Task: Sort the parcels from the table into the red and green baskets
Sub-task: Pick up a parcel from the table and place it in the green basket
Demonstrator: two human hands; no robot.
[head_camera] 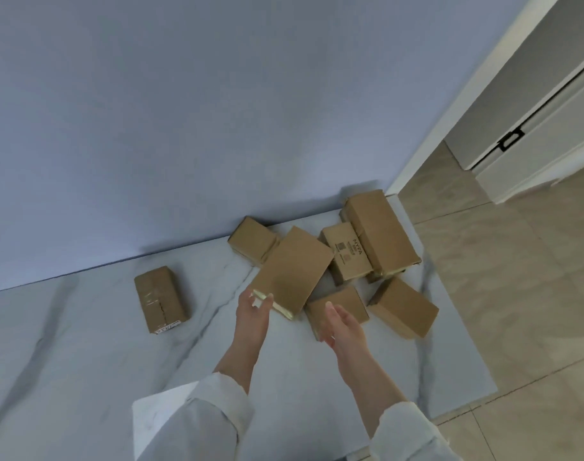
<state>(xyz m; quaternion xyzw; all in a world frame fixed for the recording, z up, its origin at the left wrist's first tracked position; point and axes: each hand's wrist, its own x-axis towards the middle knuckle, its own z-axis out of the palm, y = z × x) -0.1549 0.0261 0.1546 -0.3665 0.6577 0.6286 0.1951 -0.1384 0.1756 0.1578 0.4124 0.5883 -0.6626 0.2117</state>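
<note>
Flat parcel [292, 267]: the largest brown box, lying aslant on the marble counter [84, 344], with its far end in a huddle of boxes.
Behind it: a squat parcel [252, 241] at the wall [217, 111].
To its right: a printed parcel [345, 252], touching a long parcel [378, 232].
Nearer than it: a small parcel [345, 302] just beside its near edge, and an end parcel [405, 307] further right.
To its left: a taped parcel [161, 299], well apart and alone.
Left hand [254, 314]: reached forward, with thumb and fingers [268, 299] pinching the flat parcel's near corner.
Right hand [342, 324]: over the small parcel with its palm turned inward and its fingers [330, 309] straight, holding nothing.
Sleeves [200, 420]: white, at both forearms.
</note>
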